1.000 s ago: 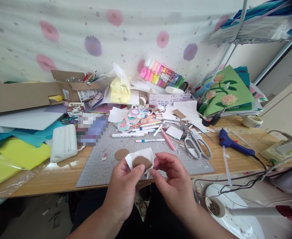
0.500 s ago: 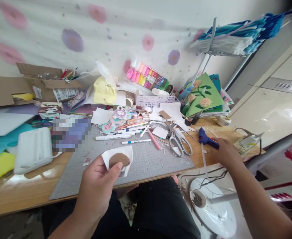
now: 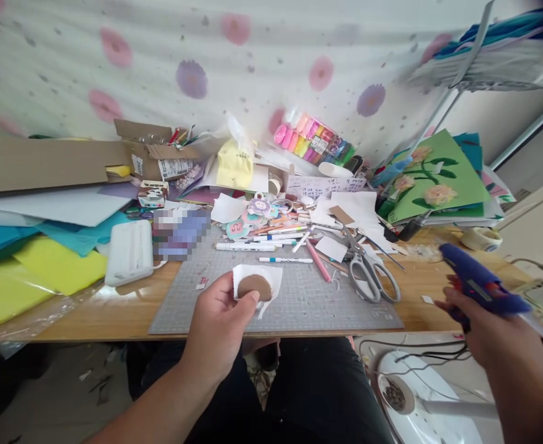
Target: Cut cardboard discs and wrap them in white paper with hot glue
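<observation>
While the left hand [image 3: 218, 327] hangs over the near edge of the grey cutting mat [image 3: 299, 302], it pinches a white paper scrap [image 3: 271, 279] with a brown oval piece [image 3: 254, 287] lying on its face. The thumb presses on the oval's lower edge. The other fingers sit behind the paper and are hidden, so only the thumb's side of the pinch shows. Whether the oval is stuck to the paper or only lying against it is hard to make out.

Well off to the right of that pinch, past the mat's edge, the right hand [image 3: 472, 320] is closed around a blue glue gun [image 3: 479, 285], lifted clear of the wooden table [image 3: 114, 311]. The hand covers the handle, so only the barrel shows above the knuckles, with the nose up and to the left. A pale glue stick juts from the rear, smeared and hard to read. The right forearm is cut off by the picture's edge.

Between the two hands, beyond them on the mat, lie grey-handled scissors [image 3: 368, 271] and a pink pencil [image 3: 318, 260]. Straight beyond the paper scrap lie white markers [image 3: 246, 246]. Left of the pinch sits a white box [image 3: 129, 251], and beside it a patch is blurred out. Below the glue gun, black cords [image 3: 419, 354] trail under the table edge.
</observation>
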Demonstrator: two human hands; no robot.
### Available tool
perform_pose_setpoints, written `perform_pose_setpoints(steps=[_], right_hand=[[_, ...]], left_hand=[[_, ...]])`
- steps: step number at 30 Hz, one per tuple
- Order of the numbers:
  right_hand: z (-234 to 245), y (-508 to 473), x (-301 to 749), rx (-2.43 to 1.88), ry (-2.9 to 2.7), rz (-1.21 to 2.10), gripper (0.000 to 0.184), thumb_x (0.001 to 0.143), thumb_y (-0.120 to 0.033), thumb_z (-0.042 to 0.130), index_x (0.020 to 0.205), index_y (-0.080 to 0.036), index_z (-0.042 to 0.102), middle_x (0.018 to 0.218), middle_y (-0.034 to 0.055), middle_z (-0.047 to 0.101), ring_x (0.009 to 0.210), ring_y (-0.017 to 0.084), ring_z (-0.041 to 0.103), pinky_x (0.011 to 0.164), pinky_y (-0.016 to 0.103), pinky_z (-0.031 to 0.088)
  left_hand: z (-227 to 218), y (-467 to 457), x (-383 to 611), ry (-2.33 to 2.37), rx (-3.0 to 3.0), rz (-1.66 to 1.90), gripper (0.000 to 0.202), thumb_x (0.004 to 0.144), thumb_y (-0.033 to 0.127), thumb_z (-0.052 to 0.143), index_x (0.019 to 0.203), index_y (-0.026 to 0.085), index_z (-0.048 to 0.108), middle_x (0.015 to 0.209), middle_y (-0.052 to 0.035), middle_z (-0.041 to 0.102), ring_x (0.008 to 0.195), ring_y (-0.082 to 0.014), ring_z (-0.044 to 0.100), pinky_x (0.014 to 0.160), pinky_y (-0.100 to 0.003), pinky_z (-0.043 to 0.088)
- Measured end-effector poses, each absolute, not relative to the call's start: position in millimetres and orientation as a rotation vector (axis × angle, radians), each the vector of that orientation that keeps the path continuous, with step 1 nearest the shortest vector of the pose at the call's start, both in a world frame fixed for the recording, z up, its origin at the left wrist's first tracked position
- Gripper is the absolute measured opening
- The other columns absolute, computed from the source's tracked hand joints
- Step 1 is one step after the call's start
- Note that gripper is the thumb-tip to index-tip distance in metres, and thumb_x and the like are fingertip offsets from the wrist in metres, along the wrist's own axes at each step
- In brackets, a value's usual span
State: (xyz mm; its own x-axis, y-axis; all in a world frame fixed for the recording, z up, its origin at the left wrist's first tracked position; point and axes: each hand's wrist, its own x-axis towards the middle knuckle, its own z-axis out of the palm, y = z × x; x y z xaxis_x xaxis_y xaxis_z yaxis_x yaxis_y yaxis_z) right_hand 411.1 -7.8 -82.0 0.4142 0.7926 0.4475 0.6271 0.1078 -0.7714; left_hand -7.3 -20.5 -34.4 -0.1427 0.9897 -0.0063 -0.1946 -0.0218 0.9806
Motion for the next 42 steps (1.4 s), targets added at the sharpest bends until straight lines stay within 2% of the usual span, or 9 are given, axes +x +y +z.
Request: perform_pose_setpoints(steps=[1,3,5,8,11,13,23,32,42], right_hand=[[-82,-15,389,-1.504,-1.219,0.444,0.02,0.081,-0.036,0.065,0.096,-0.024,0.063,0.08,0.0101,0.069,0.063,0.027,0.068,0.06,0.043,0.053],[-78,-30,339,-1.316,-1.165,0.741,0.021,0.081,-0.034,0.067,0.099,-0.024,0.065,0.073,0.0067,0.069,0.066,0.025,0.068,0.068,0.042,0.055],[-68,-41,290,-1.112,-1.282,0.888,0.022,0.079,-0.034,0.07,0.098,-0.025,0.065,0.071,0.004,0.069,0.068,0.025,0.068,0.067,0.041,0.056],[-49,-54,239,-1.035,-1.527,0.971,0.023,0.084,-0.035,0.063,0.106,-0.029,0.061,0.084,0.0036,0.068,0.075,0.023,0.066,0.069,0.037,0.055],[-34,-59,218,-1.103,-1.829,0.905,0.011,0.087,-0.032,0.059,0.096,-0.026,0.062,0.095,0.0048,0.063,0.096,0.024,0.061,0.083,0.035,0.049],[-32,-59,212,-1.098,-1.926,0.836,0.007,0.088,-0.031,0.058,0.092,-0.025,0.06,0.096,0.0047,0.06,0.101,0.024,0.057,0.083,0.033,0.047],[-32,-62,206,-1.171,-2.02,0.754,0.005,0.09,-0.028,0.053,0.087,-0.023,0.052,0.093,0.0021,0.051,0.08,0.017,0.055,0.069,0.029,0.044],[-32,-61,205,-1.217,-2.082,0.646,0.006,0.091,-0.026,0.05,0.086,-0.023,0.049,0.089,0.0023,0.051,0.076,0.017,0.055,0.066,0.029,0.046],[-34,-60,207,-1.186,-2.041,0.595,0.007,0.09,-0.027,0.051,0.085,-0.023,0.049,0.086,0.0023,0.052,0.075,0.017,0.057,0.064,0.029,0.048]], left_hand=[[-36,-20,-7,1.151,1.008,1.391,0.014,0.076,0.023,0.066,0.09,0.018,0.066,0.072,0.0021,0.069,0.067,-0.0131,0.061,0.061,-0.02,0.046],[-38,-18,-5,1.152,1.035,1.361,0.017,0.078,0.024,0.064,0.094,0.019,0.065,0.075,0.0023,0.069,0.07,-0.0131,0.061,0.063,-0.021,0.046],[-38,-19,-5,1.159,1.073,1.334,0.018,0.08,0.025,0.064,0.098,0.019,0.064,0.078,0.0022,0.07,0.073,-0.0133,0.061,0.066,-0.021,0.047],[-35,-22,-8,1.193,1.115,1.324,0.018,0.081,0.025,0.063,0.098,0.019,0.064,0.08,0.0017,0.07,0.076,-0.0143,0.061,0.069,-0.023,0.047],[-32,-25,-12,1.228,1.125,1.331,0.016,0.082,0.025,0.062,0.096,0.019,0.064,0.08,0.002,0.069,0.076,-0.0145,0.062,0.069,-0.023,0.047],[-30,-26,-14,1.243,1.133,1.338,0.014,0.082,0.024,0.061,0.095,0.019,0.065,0.081,0.0021,0.07,0.076,-0.0145,0.062,0.07,-0.023,0.048],[-29,-28,-15,1.241,1.186,1.338,0.019,0.08,0.023,0.061,0.099,0.02,0.065,0.082,0.0015,0.07,0.081,-0.0173,0.063,0.074,-0.026,0.049],[-25,-32,-15,1.269,1.161,1.325,0.021,0.078,0.024,0.062,0.098,0.02,0.066,0.075,0.0023,0.067,0.076,-0.018,0.063,0.07,-0.026,0.05],[-21,-32,-15,1.355,1.251,1.239,0.014,0.075,0.026,0.06,0.086,0.019,0.067,0.076,0.0004,0.067,0.071,-0.0179,0.061,0.067,-0.028,0.049]])
